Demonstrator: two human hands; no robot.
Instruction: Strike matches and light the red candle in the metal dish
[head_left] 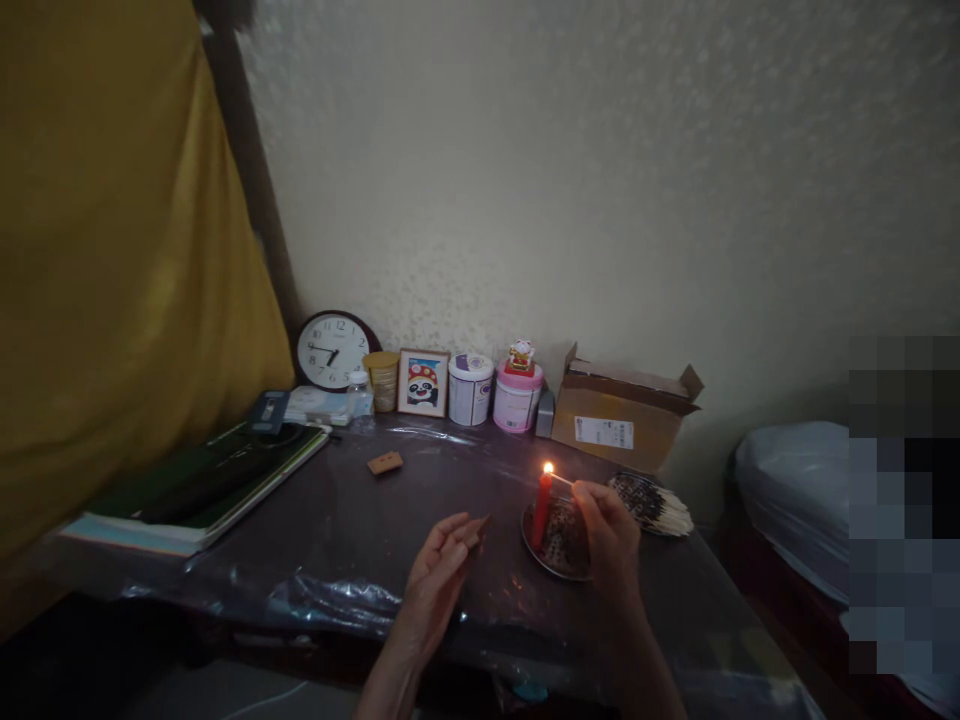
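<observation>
A red candle (541,515) stands upright on a small metal plate (527,546), its wick end lit by a bright flame. Between the thumb and fingers of my right hand (611,535) is a thin matchstick (561,479); its tip reaches the flame at the candle's top. My left hand (436,568) is closed around a small brown matchbox (480,530), left of the plate and mostly hidden by my fingers. Dark bits lie on the plate beside the candle. Another small brown box (385,463) lies flat farther back on the table.
Burnt matchsticks (664,507) are piled right of the plate. Along the wall stand a clock (334,350), a panda picture frame (423,383), a white tin (471,390), a pink tin (517,400) and a cardboard box (645,430). Books (202,485) and a yellow curtain (127,250) are left.
</observation>
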